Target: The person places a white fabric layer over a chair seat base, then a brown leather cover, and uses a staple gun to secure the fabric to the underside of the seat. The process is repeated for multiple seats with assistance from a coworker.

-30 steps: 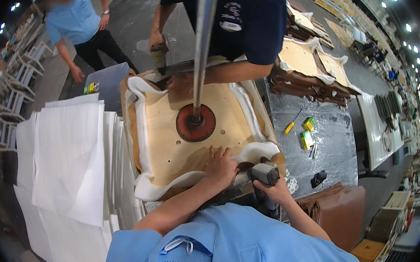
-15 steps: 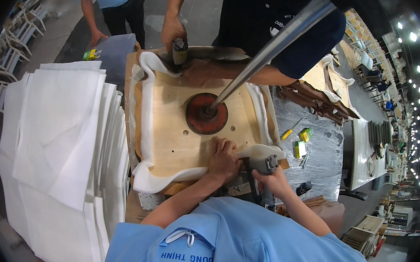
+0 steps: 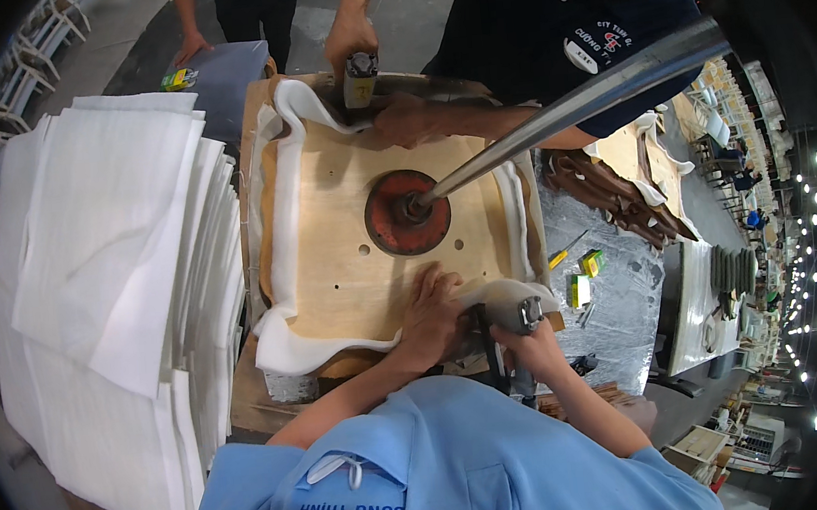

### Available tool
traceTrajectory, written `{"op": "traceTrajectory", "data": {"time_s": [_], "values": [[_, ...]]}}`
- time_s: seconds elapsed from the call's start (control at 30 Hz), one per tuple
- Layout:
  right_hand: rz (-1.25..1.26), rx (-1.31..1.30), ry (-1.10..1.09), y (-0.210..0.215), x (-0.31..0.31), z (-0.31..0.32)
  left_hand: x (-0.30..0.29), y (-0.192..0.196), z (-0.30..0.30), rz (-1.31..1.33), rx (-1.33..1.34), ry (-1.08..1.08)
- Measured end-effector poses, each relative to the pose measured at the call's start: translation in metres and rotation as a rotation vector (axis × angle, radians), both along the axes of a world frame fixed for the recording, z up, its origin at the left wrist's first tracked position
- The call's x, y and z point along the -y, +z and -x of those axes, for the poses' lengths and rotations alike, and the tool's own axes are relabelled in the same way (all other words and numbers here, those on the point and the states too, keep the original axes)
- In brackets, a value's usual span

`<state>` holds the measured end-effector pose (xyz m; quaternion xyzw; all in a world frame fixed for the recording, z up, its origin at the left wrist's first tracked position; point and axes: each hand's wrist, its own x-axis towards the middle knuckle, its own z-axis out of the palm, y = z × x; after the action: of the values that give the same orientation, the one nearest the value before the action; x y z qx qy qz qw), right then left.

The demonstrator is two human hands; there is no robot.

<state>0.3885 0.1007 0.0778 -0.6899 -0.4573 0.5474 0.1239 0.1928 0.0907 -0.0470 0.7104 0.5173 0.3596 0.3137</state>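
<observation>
The left hand [image 3: 430, 313] lies palm down, fingers spread, on the near edge of a plywood seat board [image 3: 369, 249], pressing the white foam padding [image 3: 290, 348] that wraps up over the board's rim. The right hand [image 3: 531, 349] is closed around the grip of a grey pneumatic staple gun [image 3: 511, 316], whose head sits at the board's near right corner, just beside the left hand and touching the folded foam there. The board rests on a wooden work stand [image 3: 246, 395], with a round red clamp pad [image 3: 409, 212] pressed on its centre by a slanted steel rod [image 3: 571, 110] that enters from the upper right. Across the board, a co-worker in a dark shirt holds a second staple gun [image 3: 358, 77] upright at the far edge with one hand [image 3: 349, 39]; that person's other hand [image 3: 406, 119] rests on the foam beside it. A tall stack of white foam sheets [image 3: 100, 282] stands to the left of the stand. To the right, on a grey bench [image 3: 617, 305], lie small yellow-green boxes [image 3: 585, 276] and a yellow-handled tool [image 3: 564, 251], well apart from both hands.
</observation>
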Motion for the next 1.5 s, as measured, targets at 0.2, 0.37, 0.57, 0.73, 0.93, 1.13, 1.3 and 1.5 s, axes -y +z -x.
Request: {"op": "traceTrajectory", "data": {"time_s": [0.2, 0.37, 0.57, 0.73, 0.93, 1.13, 1.3, 1.5], "values": [[0.039, -0.048, 0.007, -0.006, 0.003, -0.001, -0.002, 0.0, -0.003, 0.087, -0.051, 0.014], [0.042, -0.054, 0.0, -0.006, -0.002, 0.005, -0.002, -0.002, -0.007, 0.111, -0.069, 0.026], [0.035, 0.008, -0.001, -0.008, -0.005, 0.007, -0.006, 0.005, -0.011, 0.119, -0.086, 0.034], [-0.069, 0.024, 0.117, -0.009, -0.004, 0.0, -0.016, 0.008, 0.01, -0.036, -0.152, 0.0], [-0.105, -0.096, 0.019, -0.019, 0.038, -0.01, 0.016, 0.138, 0.103, 0.569, 0.323, -0.113], [-0.208, -0.018, 0.061, -0.011, 0.046, 0.002, 0.077, 0.071, 0.114, 0.034, -0.212, -0.136], [-0.186, 0.052, 0.026, -0.017, 0.051, 0.005, 0.053, 0.034, 0.116, -0.088, -0.482, -0.285], [-0.259, 0.106, -0.037, -0.005, 0.054, 0.02, 0.022, 0.037, 0.136, -0.104, -0.566, -0.486]]}}
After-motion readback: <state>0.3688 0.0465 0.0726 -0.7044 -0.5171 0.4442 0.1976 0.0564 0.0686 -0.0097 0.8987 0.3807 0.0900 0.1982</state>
